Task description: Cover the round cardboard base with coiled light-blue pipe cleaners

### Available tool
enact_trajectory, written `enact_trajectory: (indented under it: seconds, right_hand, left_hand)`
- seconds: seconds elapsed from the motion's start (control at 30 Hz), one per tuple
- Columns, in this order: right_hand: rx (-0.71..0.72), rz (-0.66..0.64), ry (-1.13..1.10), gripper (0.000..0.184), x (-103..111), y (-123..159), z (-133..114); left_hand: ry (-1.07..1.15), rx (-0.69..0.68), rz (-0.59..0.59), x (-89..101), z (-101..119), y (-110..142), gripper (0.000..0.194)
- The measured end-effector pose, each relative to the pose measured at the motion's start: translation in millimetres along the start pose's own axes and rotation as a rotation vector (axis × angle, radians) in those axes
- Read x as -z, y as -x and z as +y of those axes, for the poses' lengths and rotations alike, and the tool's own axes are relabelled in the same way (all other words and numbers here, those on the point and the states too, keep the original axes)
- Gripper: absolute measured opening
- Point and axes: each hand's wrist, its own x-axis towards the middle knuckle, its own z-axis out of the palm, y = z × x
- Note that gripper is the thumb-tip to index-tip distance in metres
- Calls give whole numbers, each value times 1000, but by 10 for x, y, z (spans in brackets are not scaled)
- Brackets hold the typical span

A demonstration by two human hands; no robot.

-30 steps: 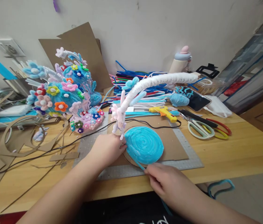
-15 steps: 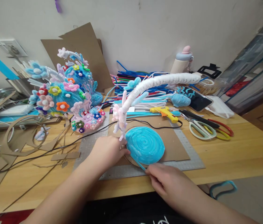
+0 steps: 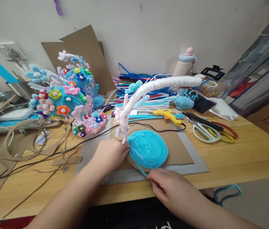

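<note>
A cardboard disc (image 3: 131, 163) is mostly covered by a tight spiral of turquoise pipe cleaner (image 3: 148, 149). My left hand (image 3: 111, 155) is closed at the disc's left edge, its fingertips partly hidden. Just above that hand rises a curved white fuzzy stem (image 3: 163, 84), bearing small pink and blue flowers and leaves; whether it is fixed to the disc cannot be seen. My right hand (image 3: 166, 183) pinches the loose turquoise strand (image 3: 141, 168) below the disc's near edge. The strand runs taut up to the spiral's lower left rim.
A yellow glue gun (image 3: 169, 116) lies behind the disc, its black cord (image 3: 81, 144) crossing leftward. Scissors (image 3: 206, 133) are at right. Flower-covered blue pieces (image 3: 65, 100) and cardboard scraps (image 3: 26, 156) occupy the left. Pipe cleaner bundles (image 3: 144, 84) line the wall.
My left thumb, reaching onto the disc's edge half a second ago, has drawn back in. My right hand has shifted slightly leftward and down with the strand.
</note>
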Motion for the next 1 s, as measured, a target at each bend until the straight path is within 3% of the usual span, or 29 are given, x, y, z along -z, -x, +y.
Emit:
enact_trajectory:
  seconds: [1.0]
  right_hand:
    - [18, 1, -68, 17, -8, -15, -11]
  left_hand:
    - [-41, -29, 22, -3, 46, -31, 19]
